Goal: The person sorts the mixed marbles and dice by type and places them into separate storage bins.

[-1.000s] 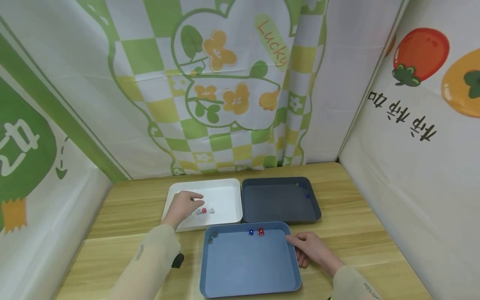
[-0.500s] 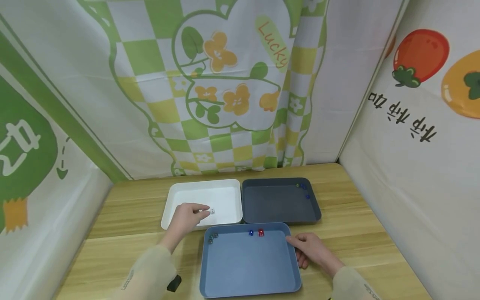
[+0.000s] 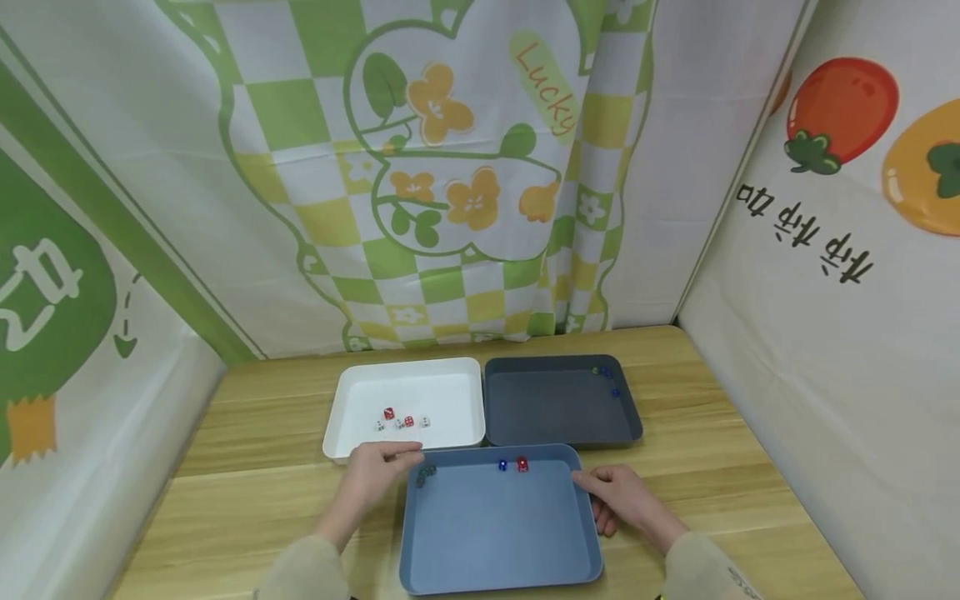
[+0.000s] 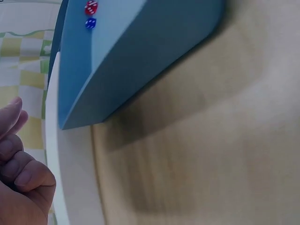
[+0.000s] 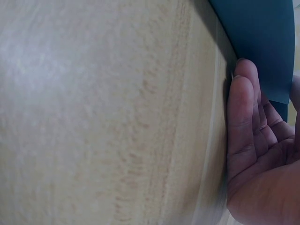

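Note:
My left hand [image 3: 373, 473] hovers at the far left corner of the blue tray [image 3: 498, 533], thumb and index finger stretched forward and close together. Nothing shows between them; the left wrist view has its other fingers curled. Just by those fingertips sits a cluster of small dark greenish dice [image 3: 425, 475] in the tray corner. Along the far wall of the same tray lie a blue die [image 3: 503, 465] and red dice [image 3: 522, 464]. My right hand [image 3: 626, 498] grips the tray's right edge, thumb on the rim and fingers [image 5: 241, 103] along the outer side, near the tabletop.
Behind on the left, a white tray [image 3: 450, 383] holds several red and white dice [image 3: 408, 422]. Beside it, a dark grey tray [image 3: 547, 408] has small blue and yellow-green dice [image 3: 606, 372] in its far right corner. Fabric walls [image 3: 810, 350] enclose the wooden table [image 3: 697, 417].
The left hand has come back from over the white tray to the blue tray's far left corner, uncovering red and white dice. The right hand stays on the blue tray's edge.

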`<state>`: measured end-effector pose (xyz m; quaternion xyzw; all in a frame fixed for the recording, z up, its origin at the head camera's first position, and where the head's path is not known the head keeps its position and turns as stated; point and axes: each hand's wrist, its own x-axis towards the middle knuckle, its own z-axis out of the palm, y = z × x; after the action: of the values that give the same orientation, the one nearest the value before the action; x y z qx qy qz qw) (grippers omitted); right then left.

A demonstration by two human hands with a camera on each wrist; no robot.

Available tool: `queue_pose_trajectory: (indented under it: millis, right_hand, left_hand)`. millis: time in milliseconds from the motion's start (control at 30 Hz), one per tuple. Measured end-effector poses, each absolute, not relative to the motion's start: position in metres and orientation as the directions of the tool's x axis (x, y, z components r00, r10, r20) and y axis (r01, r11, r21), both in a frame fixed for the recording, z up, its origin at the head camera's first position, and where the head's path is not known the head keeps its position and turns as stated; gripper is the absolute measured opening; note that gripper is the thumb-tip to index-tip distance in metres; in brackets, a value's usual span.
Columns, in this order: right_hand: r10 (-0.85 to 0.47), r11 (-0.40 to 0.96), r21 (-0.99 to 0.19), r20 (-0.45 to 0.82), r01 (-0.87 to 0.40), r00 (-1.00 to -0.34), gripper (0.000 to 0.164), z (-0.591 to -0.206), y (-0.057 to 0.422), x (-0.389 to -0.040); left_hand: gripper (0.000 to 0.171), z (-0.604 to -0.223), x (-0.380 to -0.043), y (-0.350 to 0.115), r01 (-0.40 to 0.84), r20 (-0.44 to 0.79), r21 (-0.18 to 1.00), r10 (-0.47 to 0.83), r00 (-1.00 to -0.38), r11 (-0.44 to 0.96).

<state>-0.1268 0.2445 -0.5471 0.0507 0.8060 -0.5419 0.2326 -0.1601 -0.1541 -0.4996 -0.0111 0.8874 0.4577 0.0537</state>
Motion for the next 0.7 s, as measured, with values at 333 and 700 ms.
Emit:
queue_pose_trajectory:
  millis: [333, 700]
  right_hand:
    - [-0.149, 0.396, -0.850, -0.432, 0.346, -0.889, 0.051, -0.548, 0.244, -0.126]
    - [-0.154, 0.392, -0.851, -0.434, 0.349, -0.887, 0.052, -0.549, 0.243, -0.126]
  left_hand:
    - [0.020, -0.519, -0.146, -0.153, -0.080, -0.116, 0.847, 0.037, -0.993, 0.525]
    - [0.026, -0.527, -0.138, -0.150, -0.084, -0.123, 0.807, 0.027, -0.992, 0.584]
